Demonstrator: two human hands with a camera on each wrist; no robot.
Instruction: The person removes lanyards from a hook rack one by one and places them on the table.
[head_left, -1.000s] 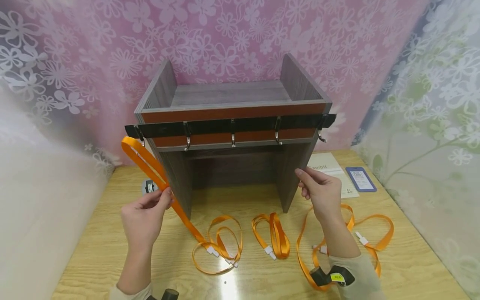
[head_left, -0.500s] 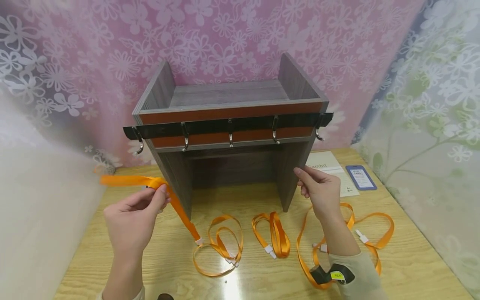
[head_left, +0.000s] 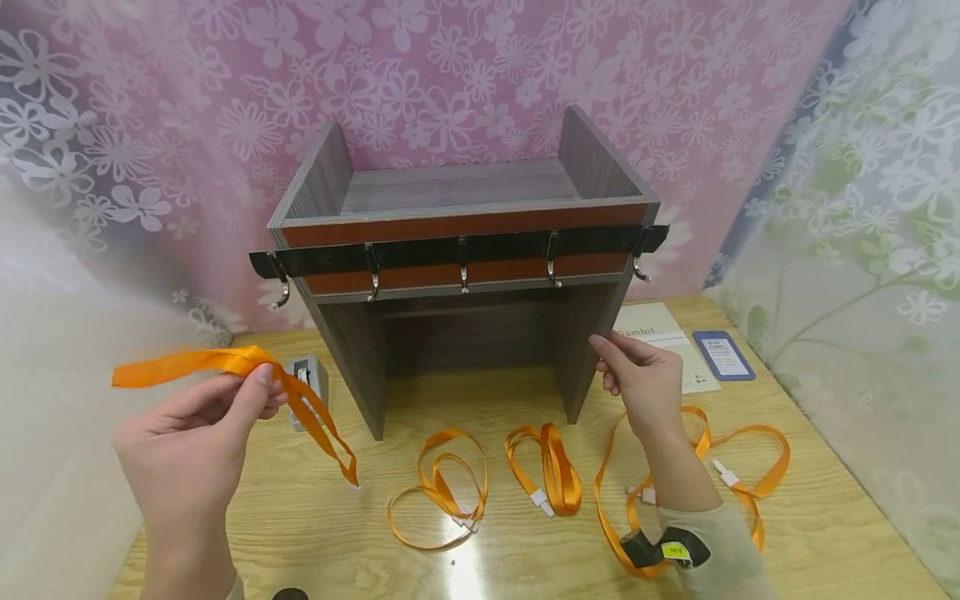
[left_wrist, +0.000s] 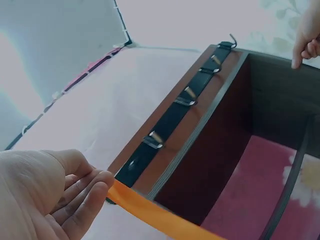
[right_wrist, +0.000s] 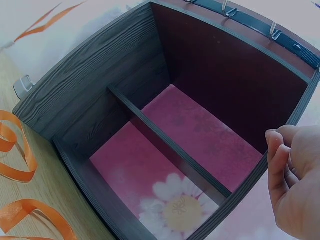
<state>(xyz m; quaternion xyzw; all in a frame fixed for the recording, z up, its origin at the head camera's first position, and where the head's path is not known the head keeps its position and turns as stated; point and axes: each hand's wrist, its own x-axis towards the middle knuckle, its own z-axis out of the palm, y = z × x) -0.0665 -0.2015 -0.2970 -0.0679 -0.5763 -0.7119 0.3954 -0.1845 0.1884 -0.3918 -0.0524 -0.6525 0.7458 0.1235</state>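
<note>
My left hand (head_left: 195, 433) pinches an orange lanyard (head_left: 176, 365) between thumb and fingers, left of the grey wooden shelf unit (head_left: 457, 187). One loop of the ribbon points left; its other end hangs down toward a small white clip. In the left wrist view the orange ribbon (left_wrist: 160, 215) crosses in front of the unit's lower corner. My right hand (head_left: 641, 375) holds the front edge of the unit's right side panel (head_left: 592, 354), its fingers bent. A black strip (head_left: 495, 248) with several metal hooks runs across the unit's front, nothing hanging on it.
Orange lanyards lie on the wooden table (head_left: 337, 542): one loosely looped (head_left: 438, 496), one folded (head_left: 558, 475), and others (head_left: 750, 467) under the right forearm. A blue card holder (head_left: 723, 356), a pale booklet (head_left: 697, 367) and a grey device (head_left: 311, 392) lie near the unit.
My left hand has moved left and down, away from the left-end hook, with the lanyard. Its lower end has lifted off the looped one on the table. My right hand stays put.
</note>
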